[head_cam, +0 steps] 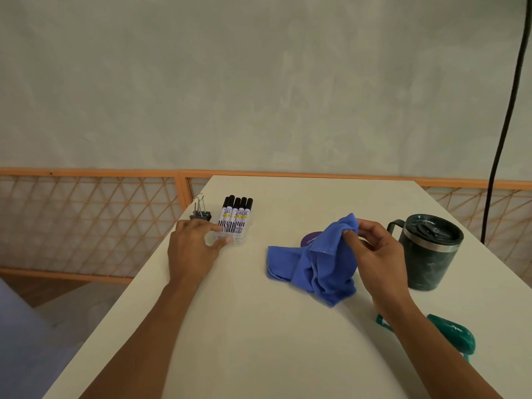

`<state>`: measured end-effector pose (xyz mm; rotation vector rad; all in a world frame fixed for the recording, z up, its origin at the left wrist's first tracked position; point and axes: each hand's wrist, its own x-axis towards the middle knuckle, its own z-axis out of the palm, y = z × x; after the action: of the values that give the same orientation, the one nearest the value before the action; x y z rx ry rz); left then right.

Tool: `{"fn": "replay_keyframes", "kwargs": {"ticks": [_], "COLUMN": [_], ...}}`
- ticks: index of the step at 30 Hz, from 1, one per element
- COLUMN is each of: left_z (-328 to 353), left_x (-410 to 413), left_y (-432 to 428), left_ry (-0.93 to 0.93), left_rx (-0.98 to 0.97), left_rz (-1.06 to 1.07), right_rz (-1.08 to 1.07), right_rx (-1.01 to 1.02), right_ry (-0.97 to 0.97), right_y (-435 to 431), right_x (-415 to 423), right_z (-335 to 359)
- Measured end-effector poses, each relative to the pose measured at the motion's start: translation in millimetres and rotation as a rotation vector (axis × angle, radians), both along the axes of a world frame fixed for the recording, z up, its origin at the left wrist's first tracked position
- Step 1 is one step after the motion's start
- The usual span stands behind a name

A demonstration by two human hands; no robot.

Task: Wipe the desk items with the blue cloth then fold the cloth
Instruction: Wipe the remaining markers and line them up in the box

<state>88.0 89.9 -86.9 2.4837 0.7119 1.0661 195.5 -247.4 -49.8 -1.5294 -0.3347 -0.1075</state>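
**Cloth position.** The blue cloth (313, 263) is located on the desk (259, 326), right of centre, between the marker pack (236, 218) and the lidded mug (429, 251). Its far upper corner is lifted. The remainder lies crumpled on the surface, and a purple round item (312, 238) is partly covered by it.

**Hand state.**
- The right hand (377, 254) is closed on the raised corner of the cloth, which is pinched between thumb and fingertips.
- The left hand (193, 246) is placed at the near left corner of the marker pack with fingers loosely extended and touching it. No closed grasp is visible.

**Handling notes.** The cloth is judged to be light, soft and limp, so no shape will be kept when it is lifted. For wiping, it should be bunched in the palm. For folding, it should be taken by two adjacent corners and laid flat.

The marker pack appears light and likely to slide, so it should be steadied at its sides. The binder clip (200, 211) stands just left of the pack. A teal object (454, 335) lies at the near right.
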Motion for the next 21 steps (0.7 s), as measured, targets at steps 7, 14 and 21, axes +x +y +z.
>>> {"fn": "replay_keyframes", "kwargs": {"ticks": [7, 14, 21], "left_z": [9, 19, 13], "left_x": [0, -3, 4], "left_y": [-29, -102, -124], "left_ry": [-0.04, 0.019, -0.045], "left_rx": [-0.004, -0.374, -0.44], "left_rz": [-0.19, -0.742, -0.688], "right_rz": [0.088, 0.336, 0.391], "right_rx": [-0.038, -0.108, -0.196], "right_ry": [-0.018, 0.001, -0.086], "right_y": [3, 7, 14], "right_x": [-10, -23, -24], "right_z": [6, 10, 4]}}
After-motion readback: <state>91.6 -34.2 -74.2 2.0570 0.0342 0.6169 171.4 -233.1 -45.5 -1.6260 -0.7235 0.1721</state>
